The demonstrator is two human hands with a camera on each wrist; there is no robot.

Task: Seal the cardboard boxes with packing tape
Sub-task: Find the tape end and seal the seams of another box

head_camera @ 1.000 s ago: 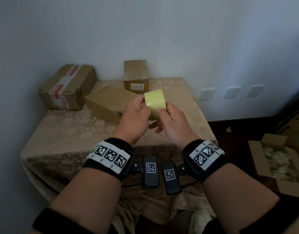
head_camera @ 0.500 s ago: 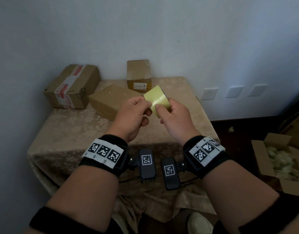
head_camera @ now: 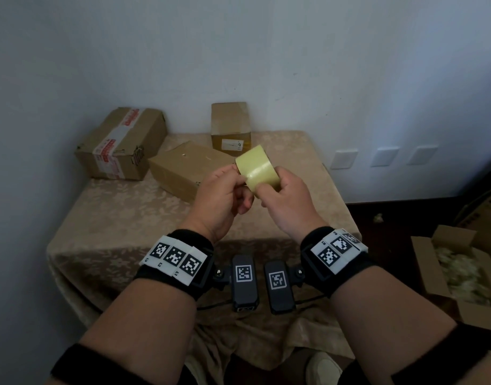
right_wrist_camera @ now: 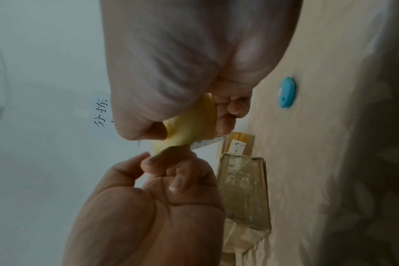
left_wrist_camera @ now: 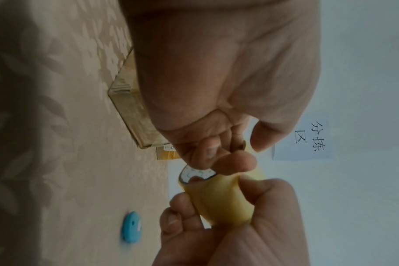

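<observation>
A roll of yellowish packing tape (head_camera: 256, 169) is held in the air above the table, between both hands. My right hand (head_camera: 269, 184) grips the roll (left_wrist_camera: 219, 203) around its body, thumb on the near side. My left hand (head_camera: 243, 179) has its fingers curled and pinches at the roll's left end (right_wrist_camera: 189, 129), with the thumb on the tape surface. Behind the hands a flat cardboard box (head_camera: 183, 168) lies on the table. An upright box (head_camera: 230, 126) with a small label stands at the back. A larger box (head_camera: 122, 143) with red and white tape sits at the back left.
The table (head_camera: 122, 218) wears a beige patterned cloth and stands against a white wall. A small blue object (left_wrist_camera: 131, 228) lies on the cloth to the right of the hands. An open cardboard box (head_camera: 460, 270) with pale filling stands on the dark floor at the right.
The roll has tilted and turned in my hands, its left end swinging toward the left hand. My left fingers have shifted onto that end. Both hands stay close together.
</observation>
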